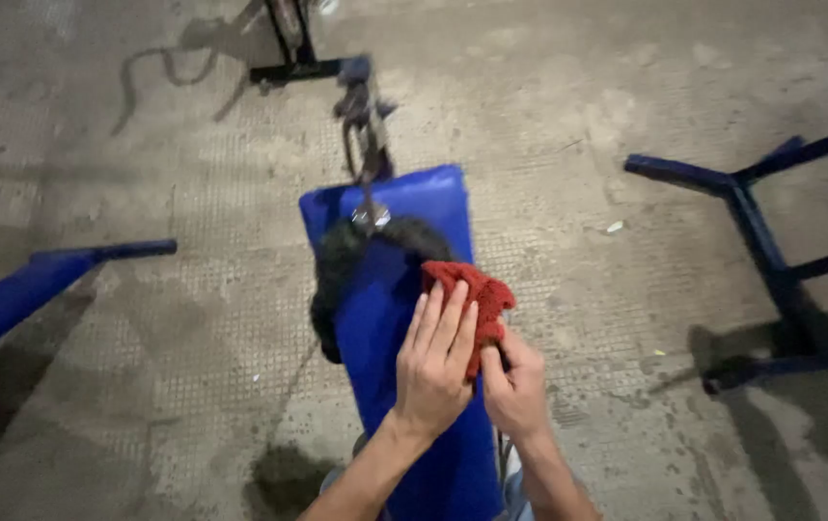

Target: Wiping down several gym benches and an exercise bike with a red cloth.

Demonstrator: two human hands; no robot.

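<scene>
We've got both hands on the red rag (472, 299): left hand (435, 362) flat, pressing it down, right hand (513, 386) pinching its edge to steady it on the blue padded bench (385, 289). Blue frames (771, 251) stand on the concrete floor (192, 318).

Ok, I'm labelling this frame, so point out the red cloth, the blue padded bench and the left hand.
red cloth (480, 292), head view, on the bunched top above the fingers.
blue padded bench (404, 198), head view, on the bare far end.
left hand (436, 359), head view, on the back of the hand.
</scene>
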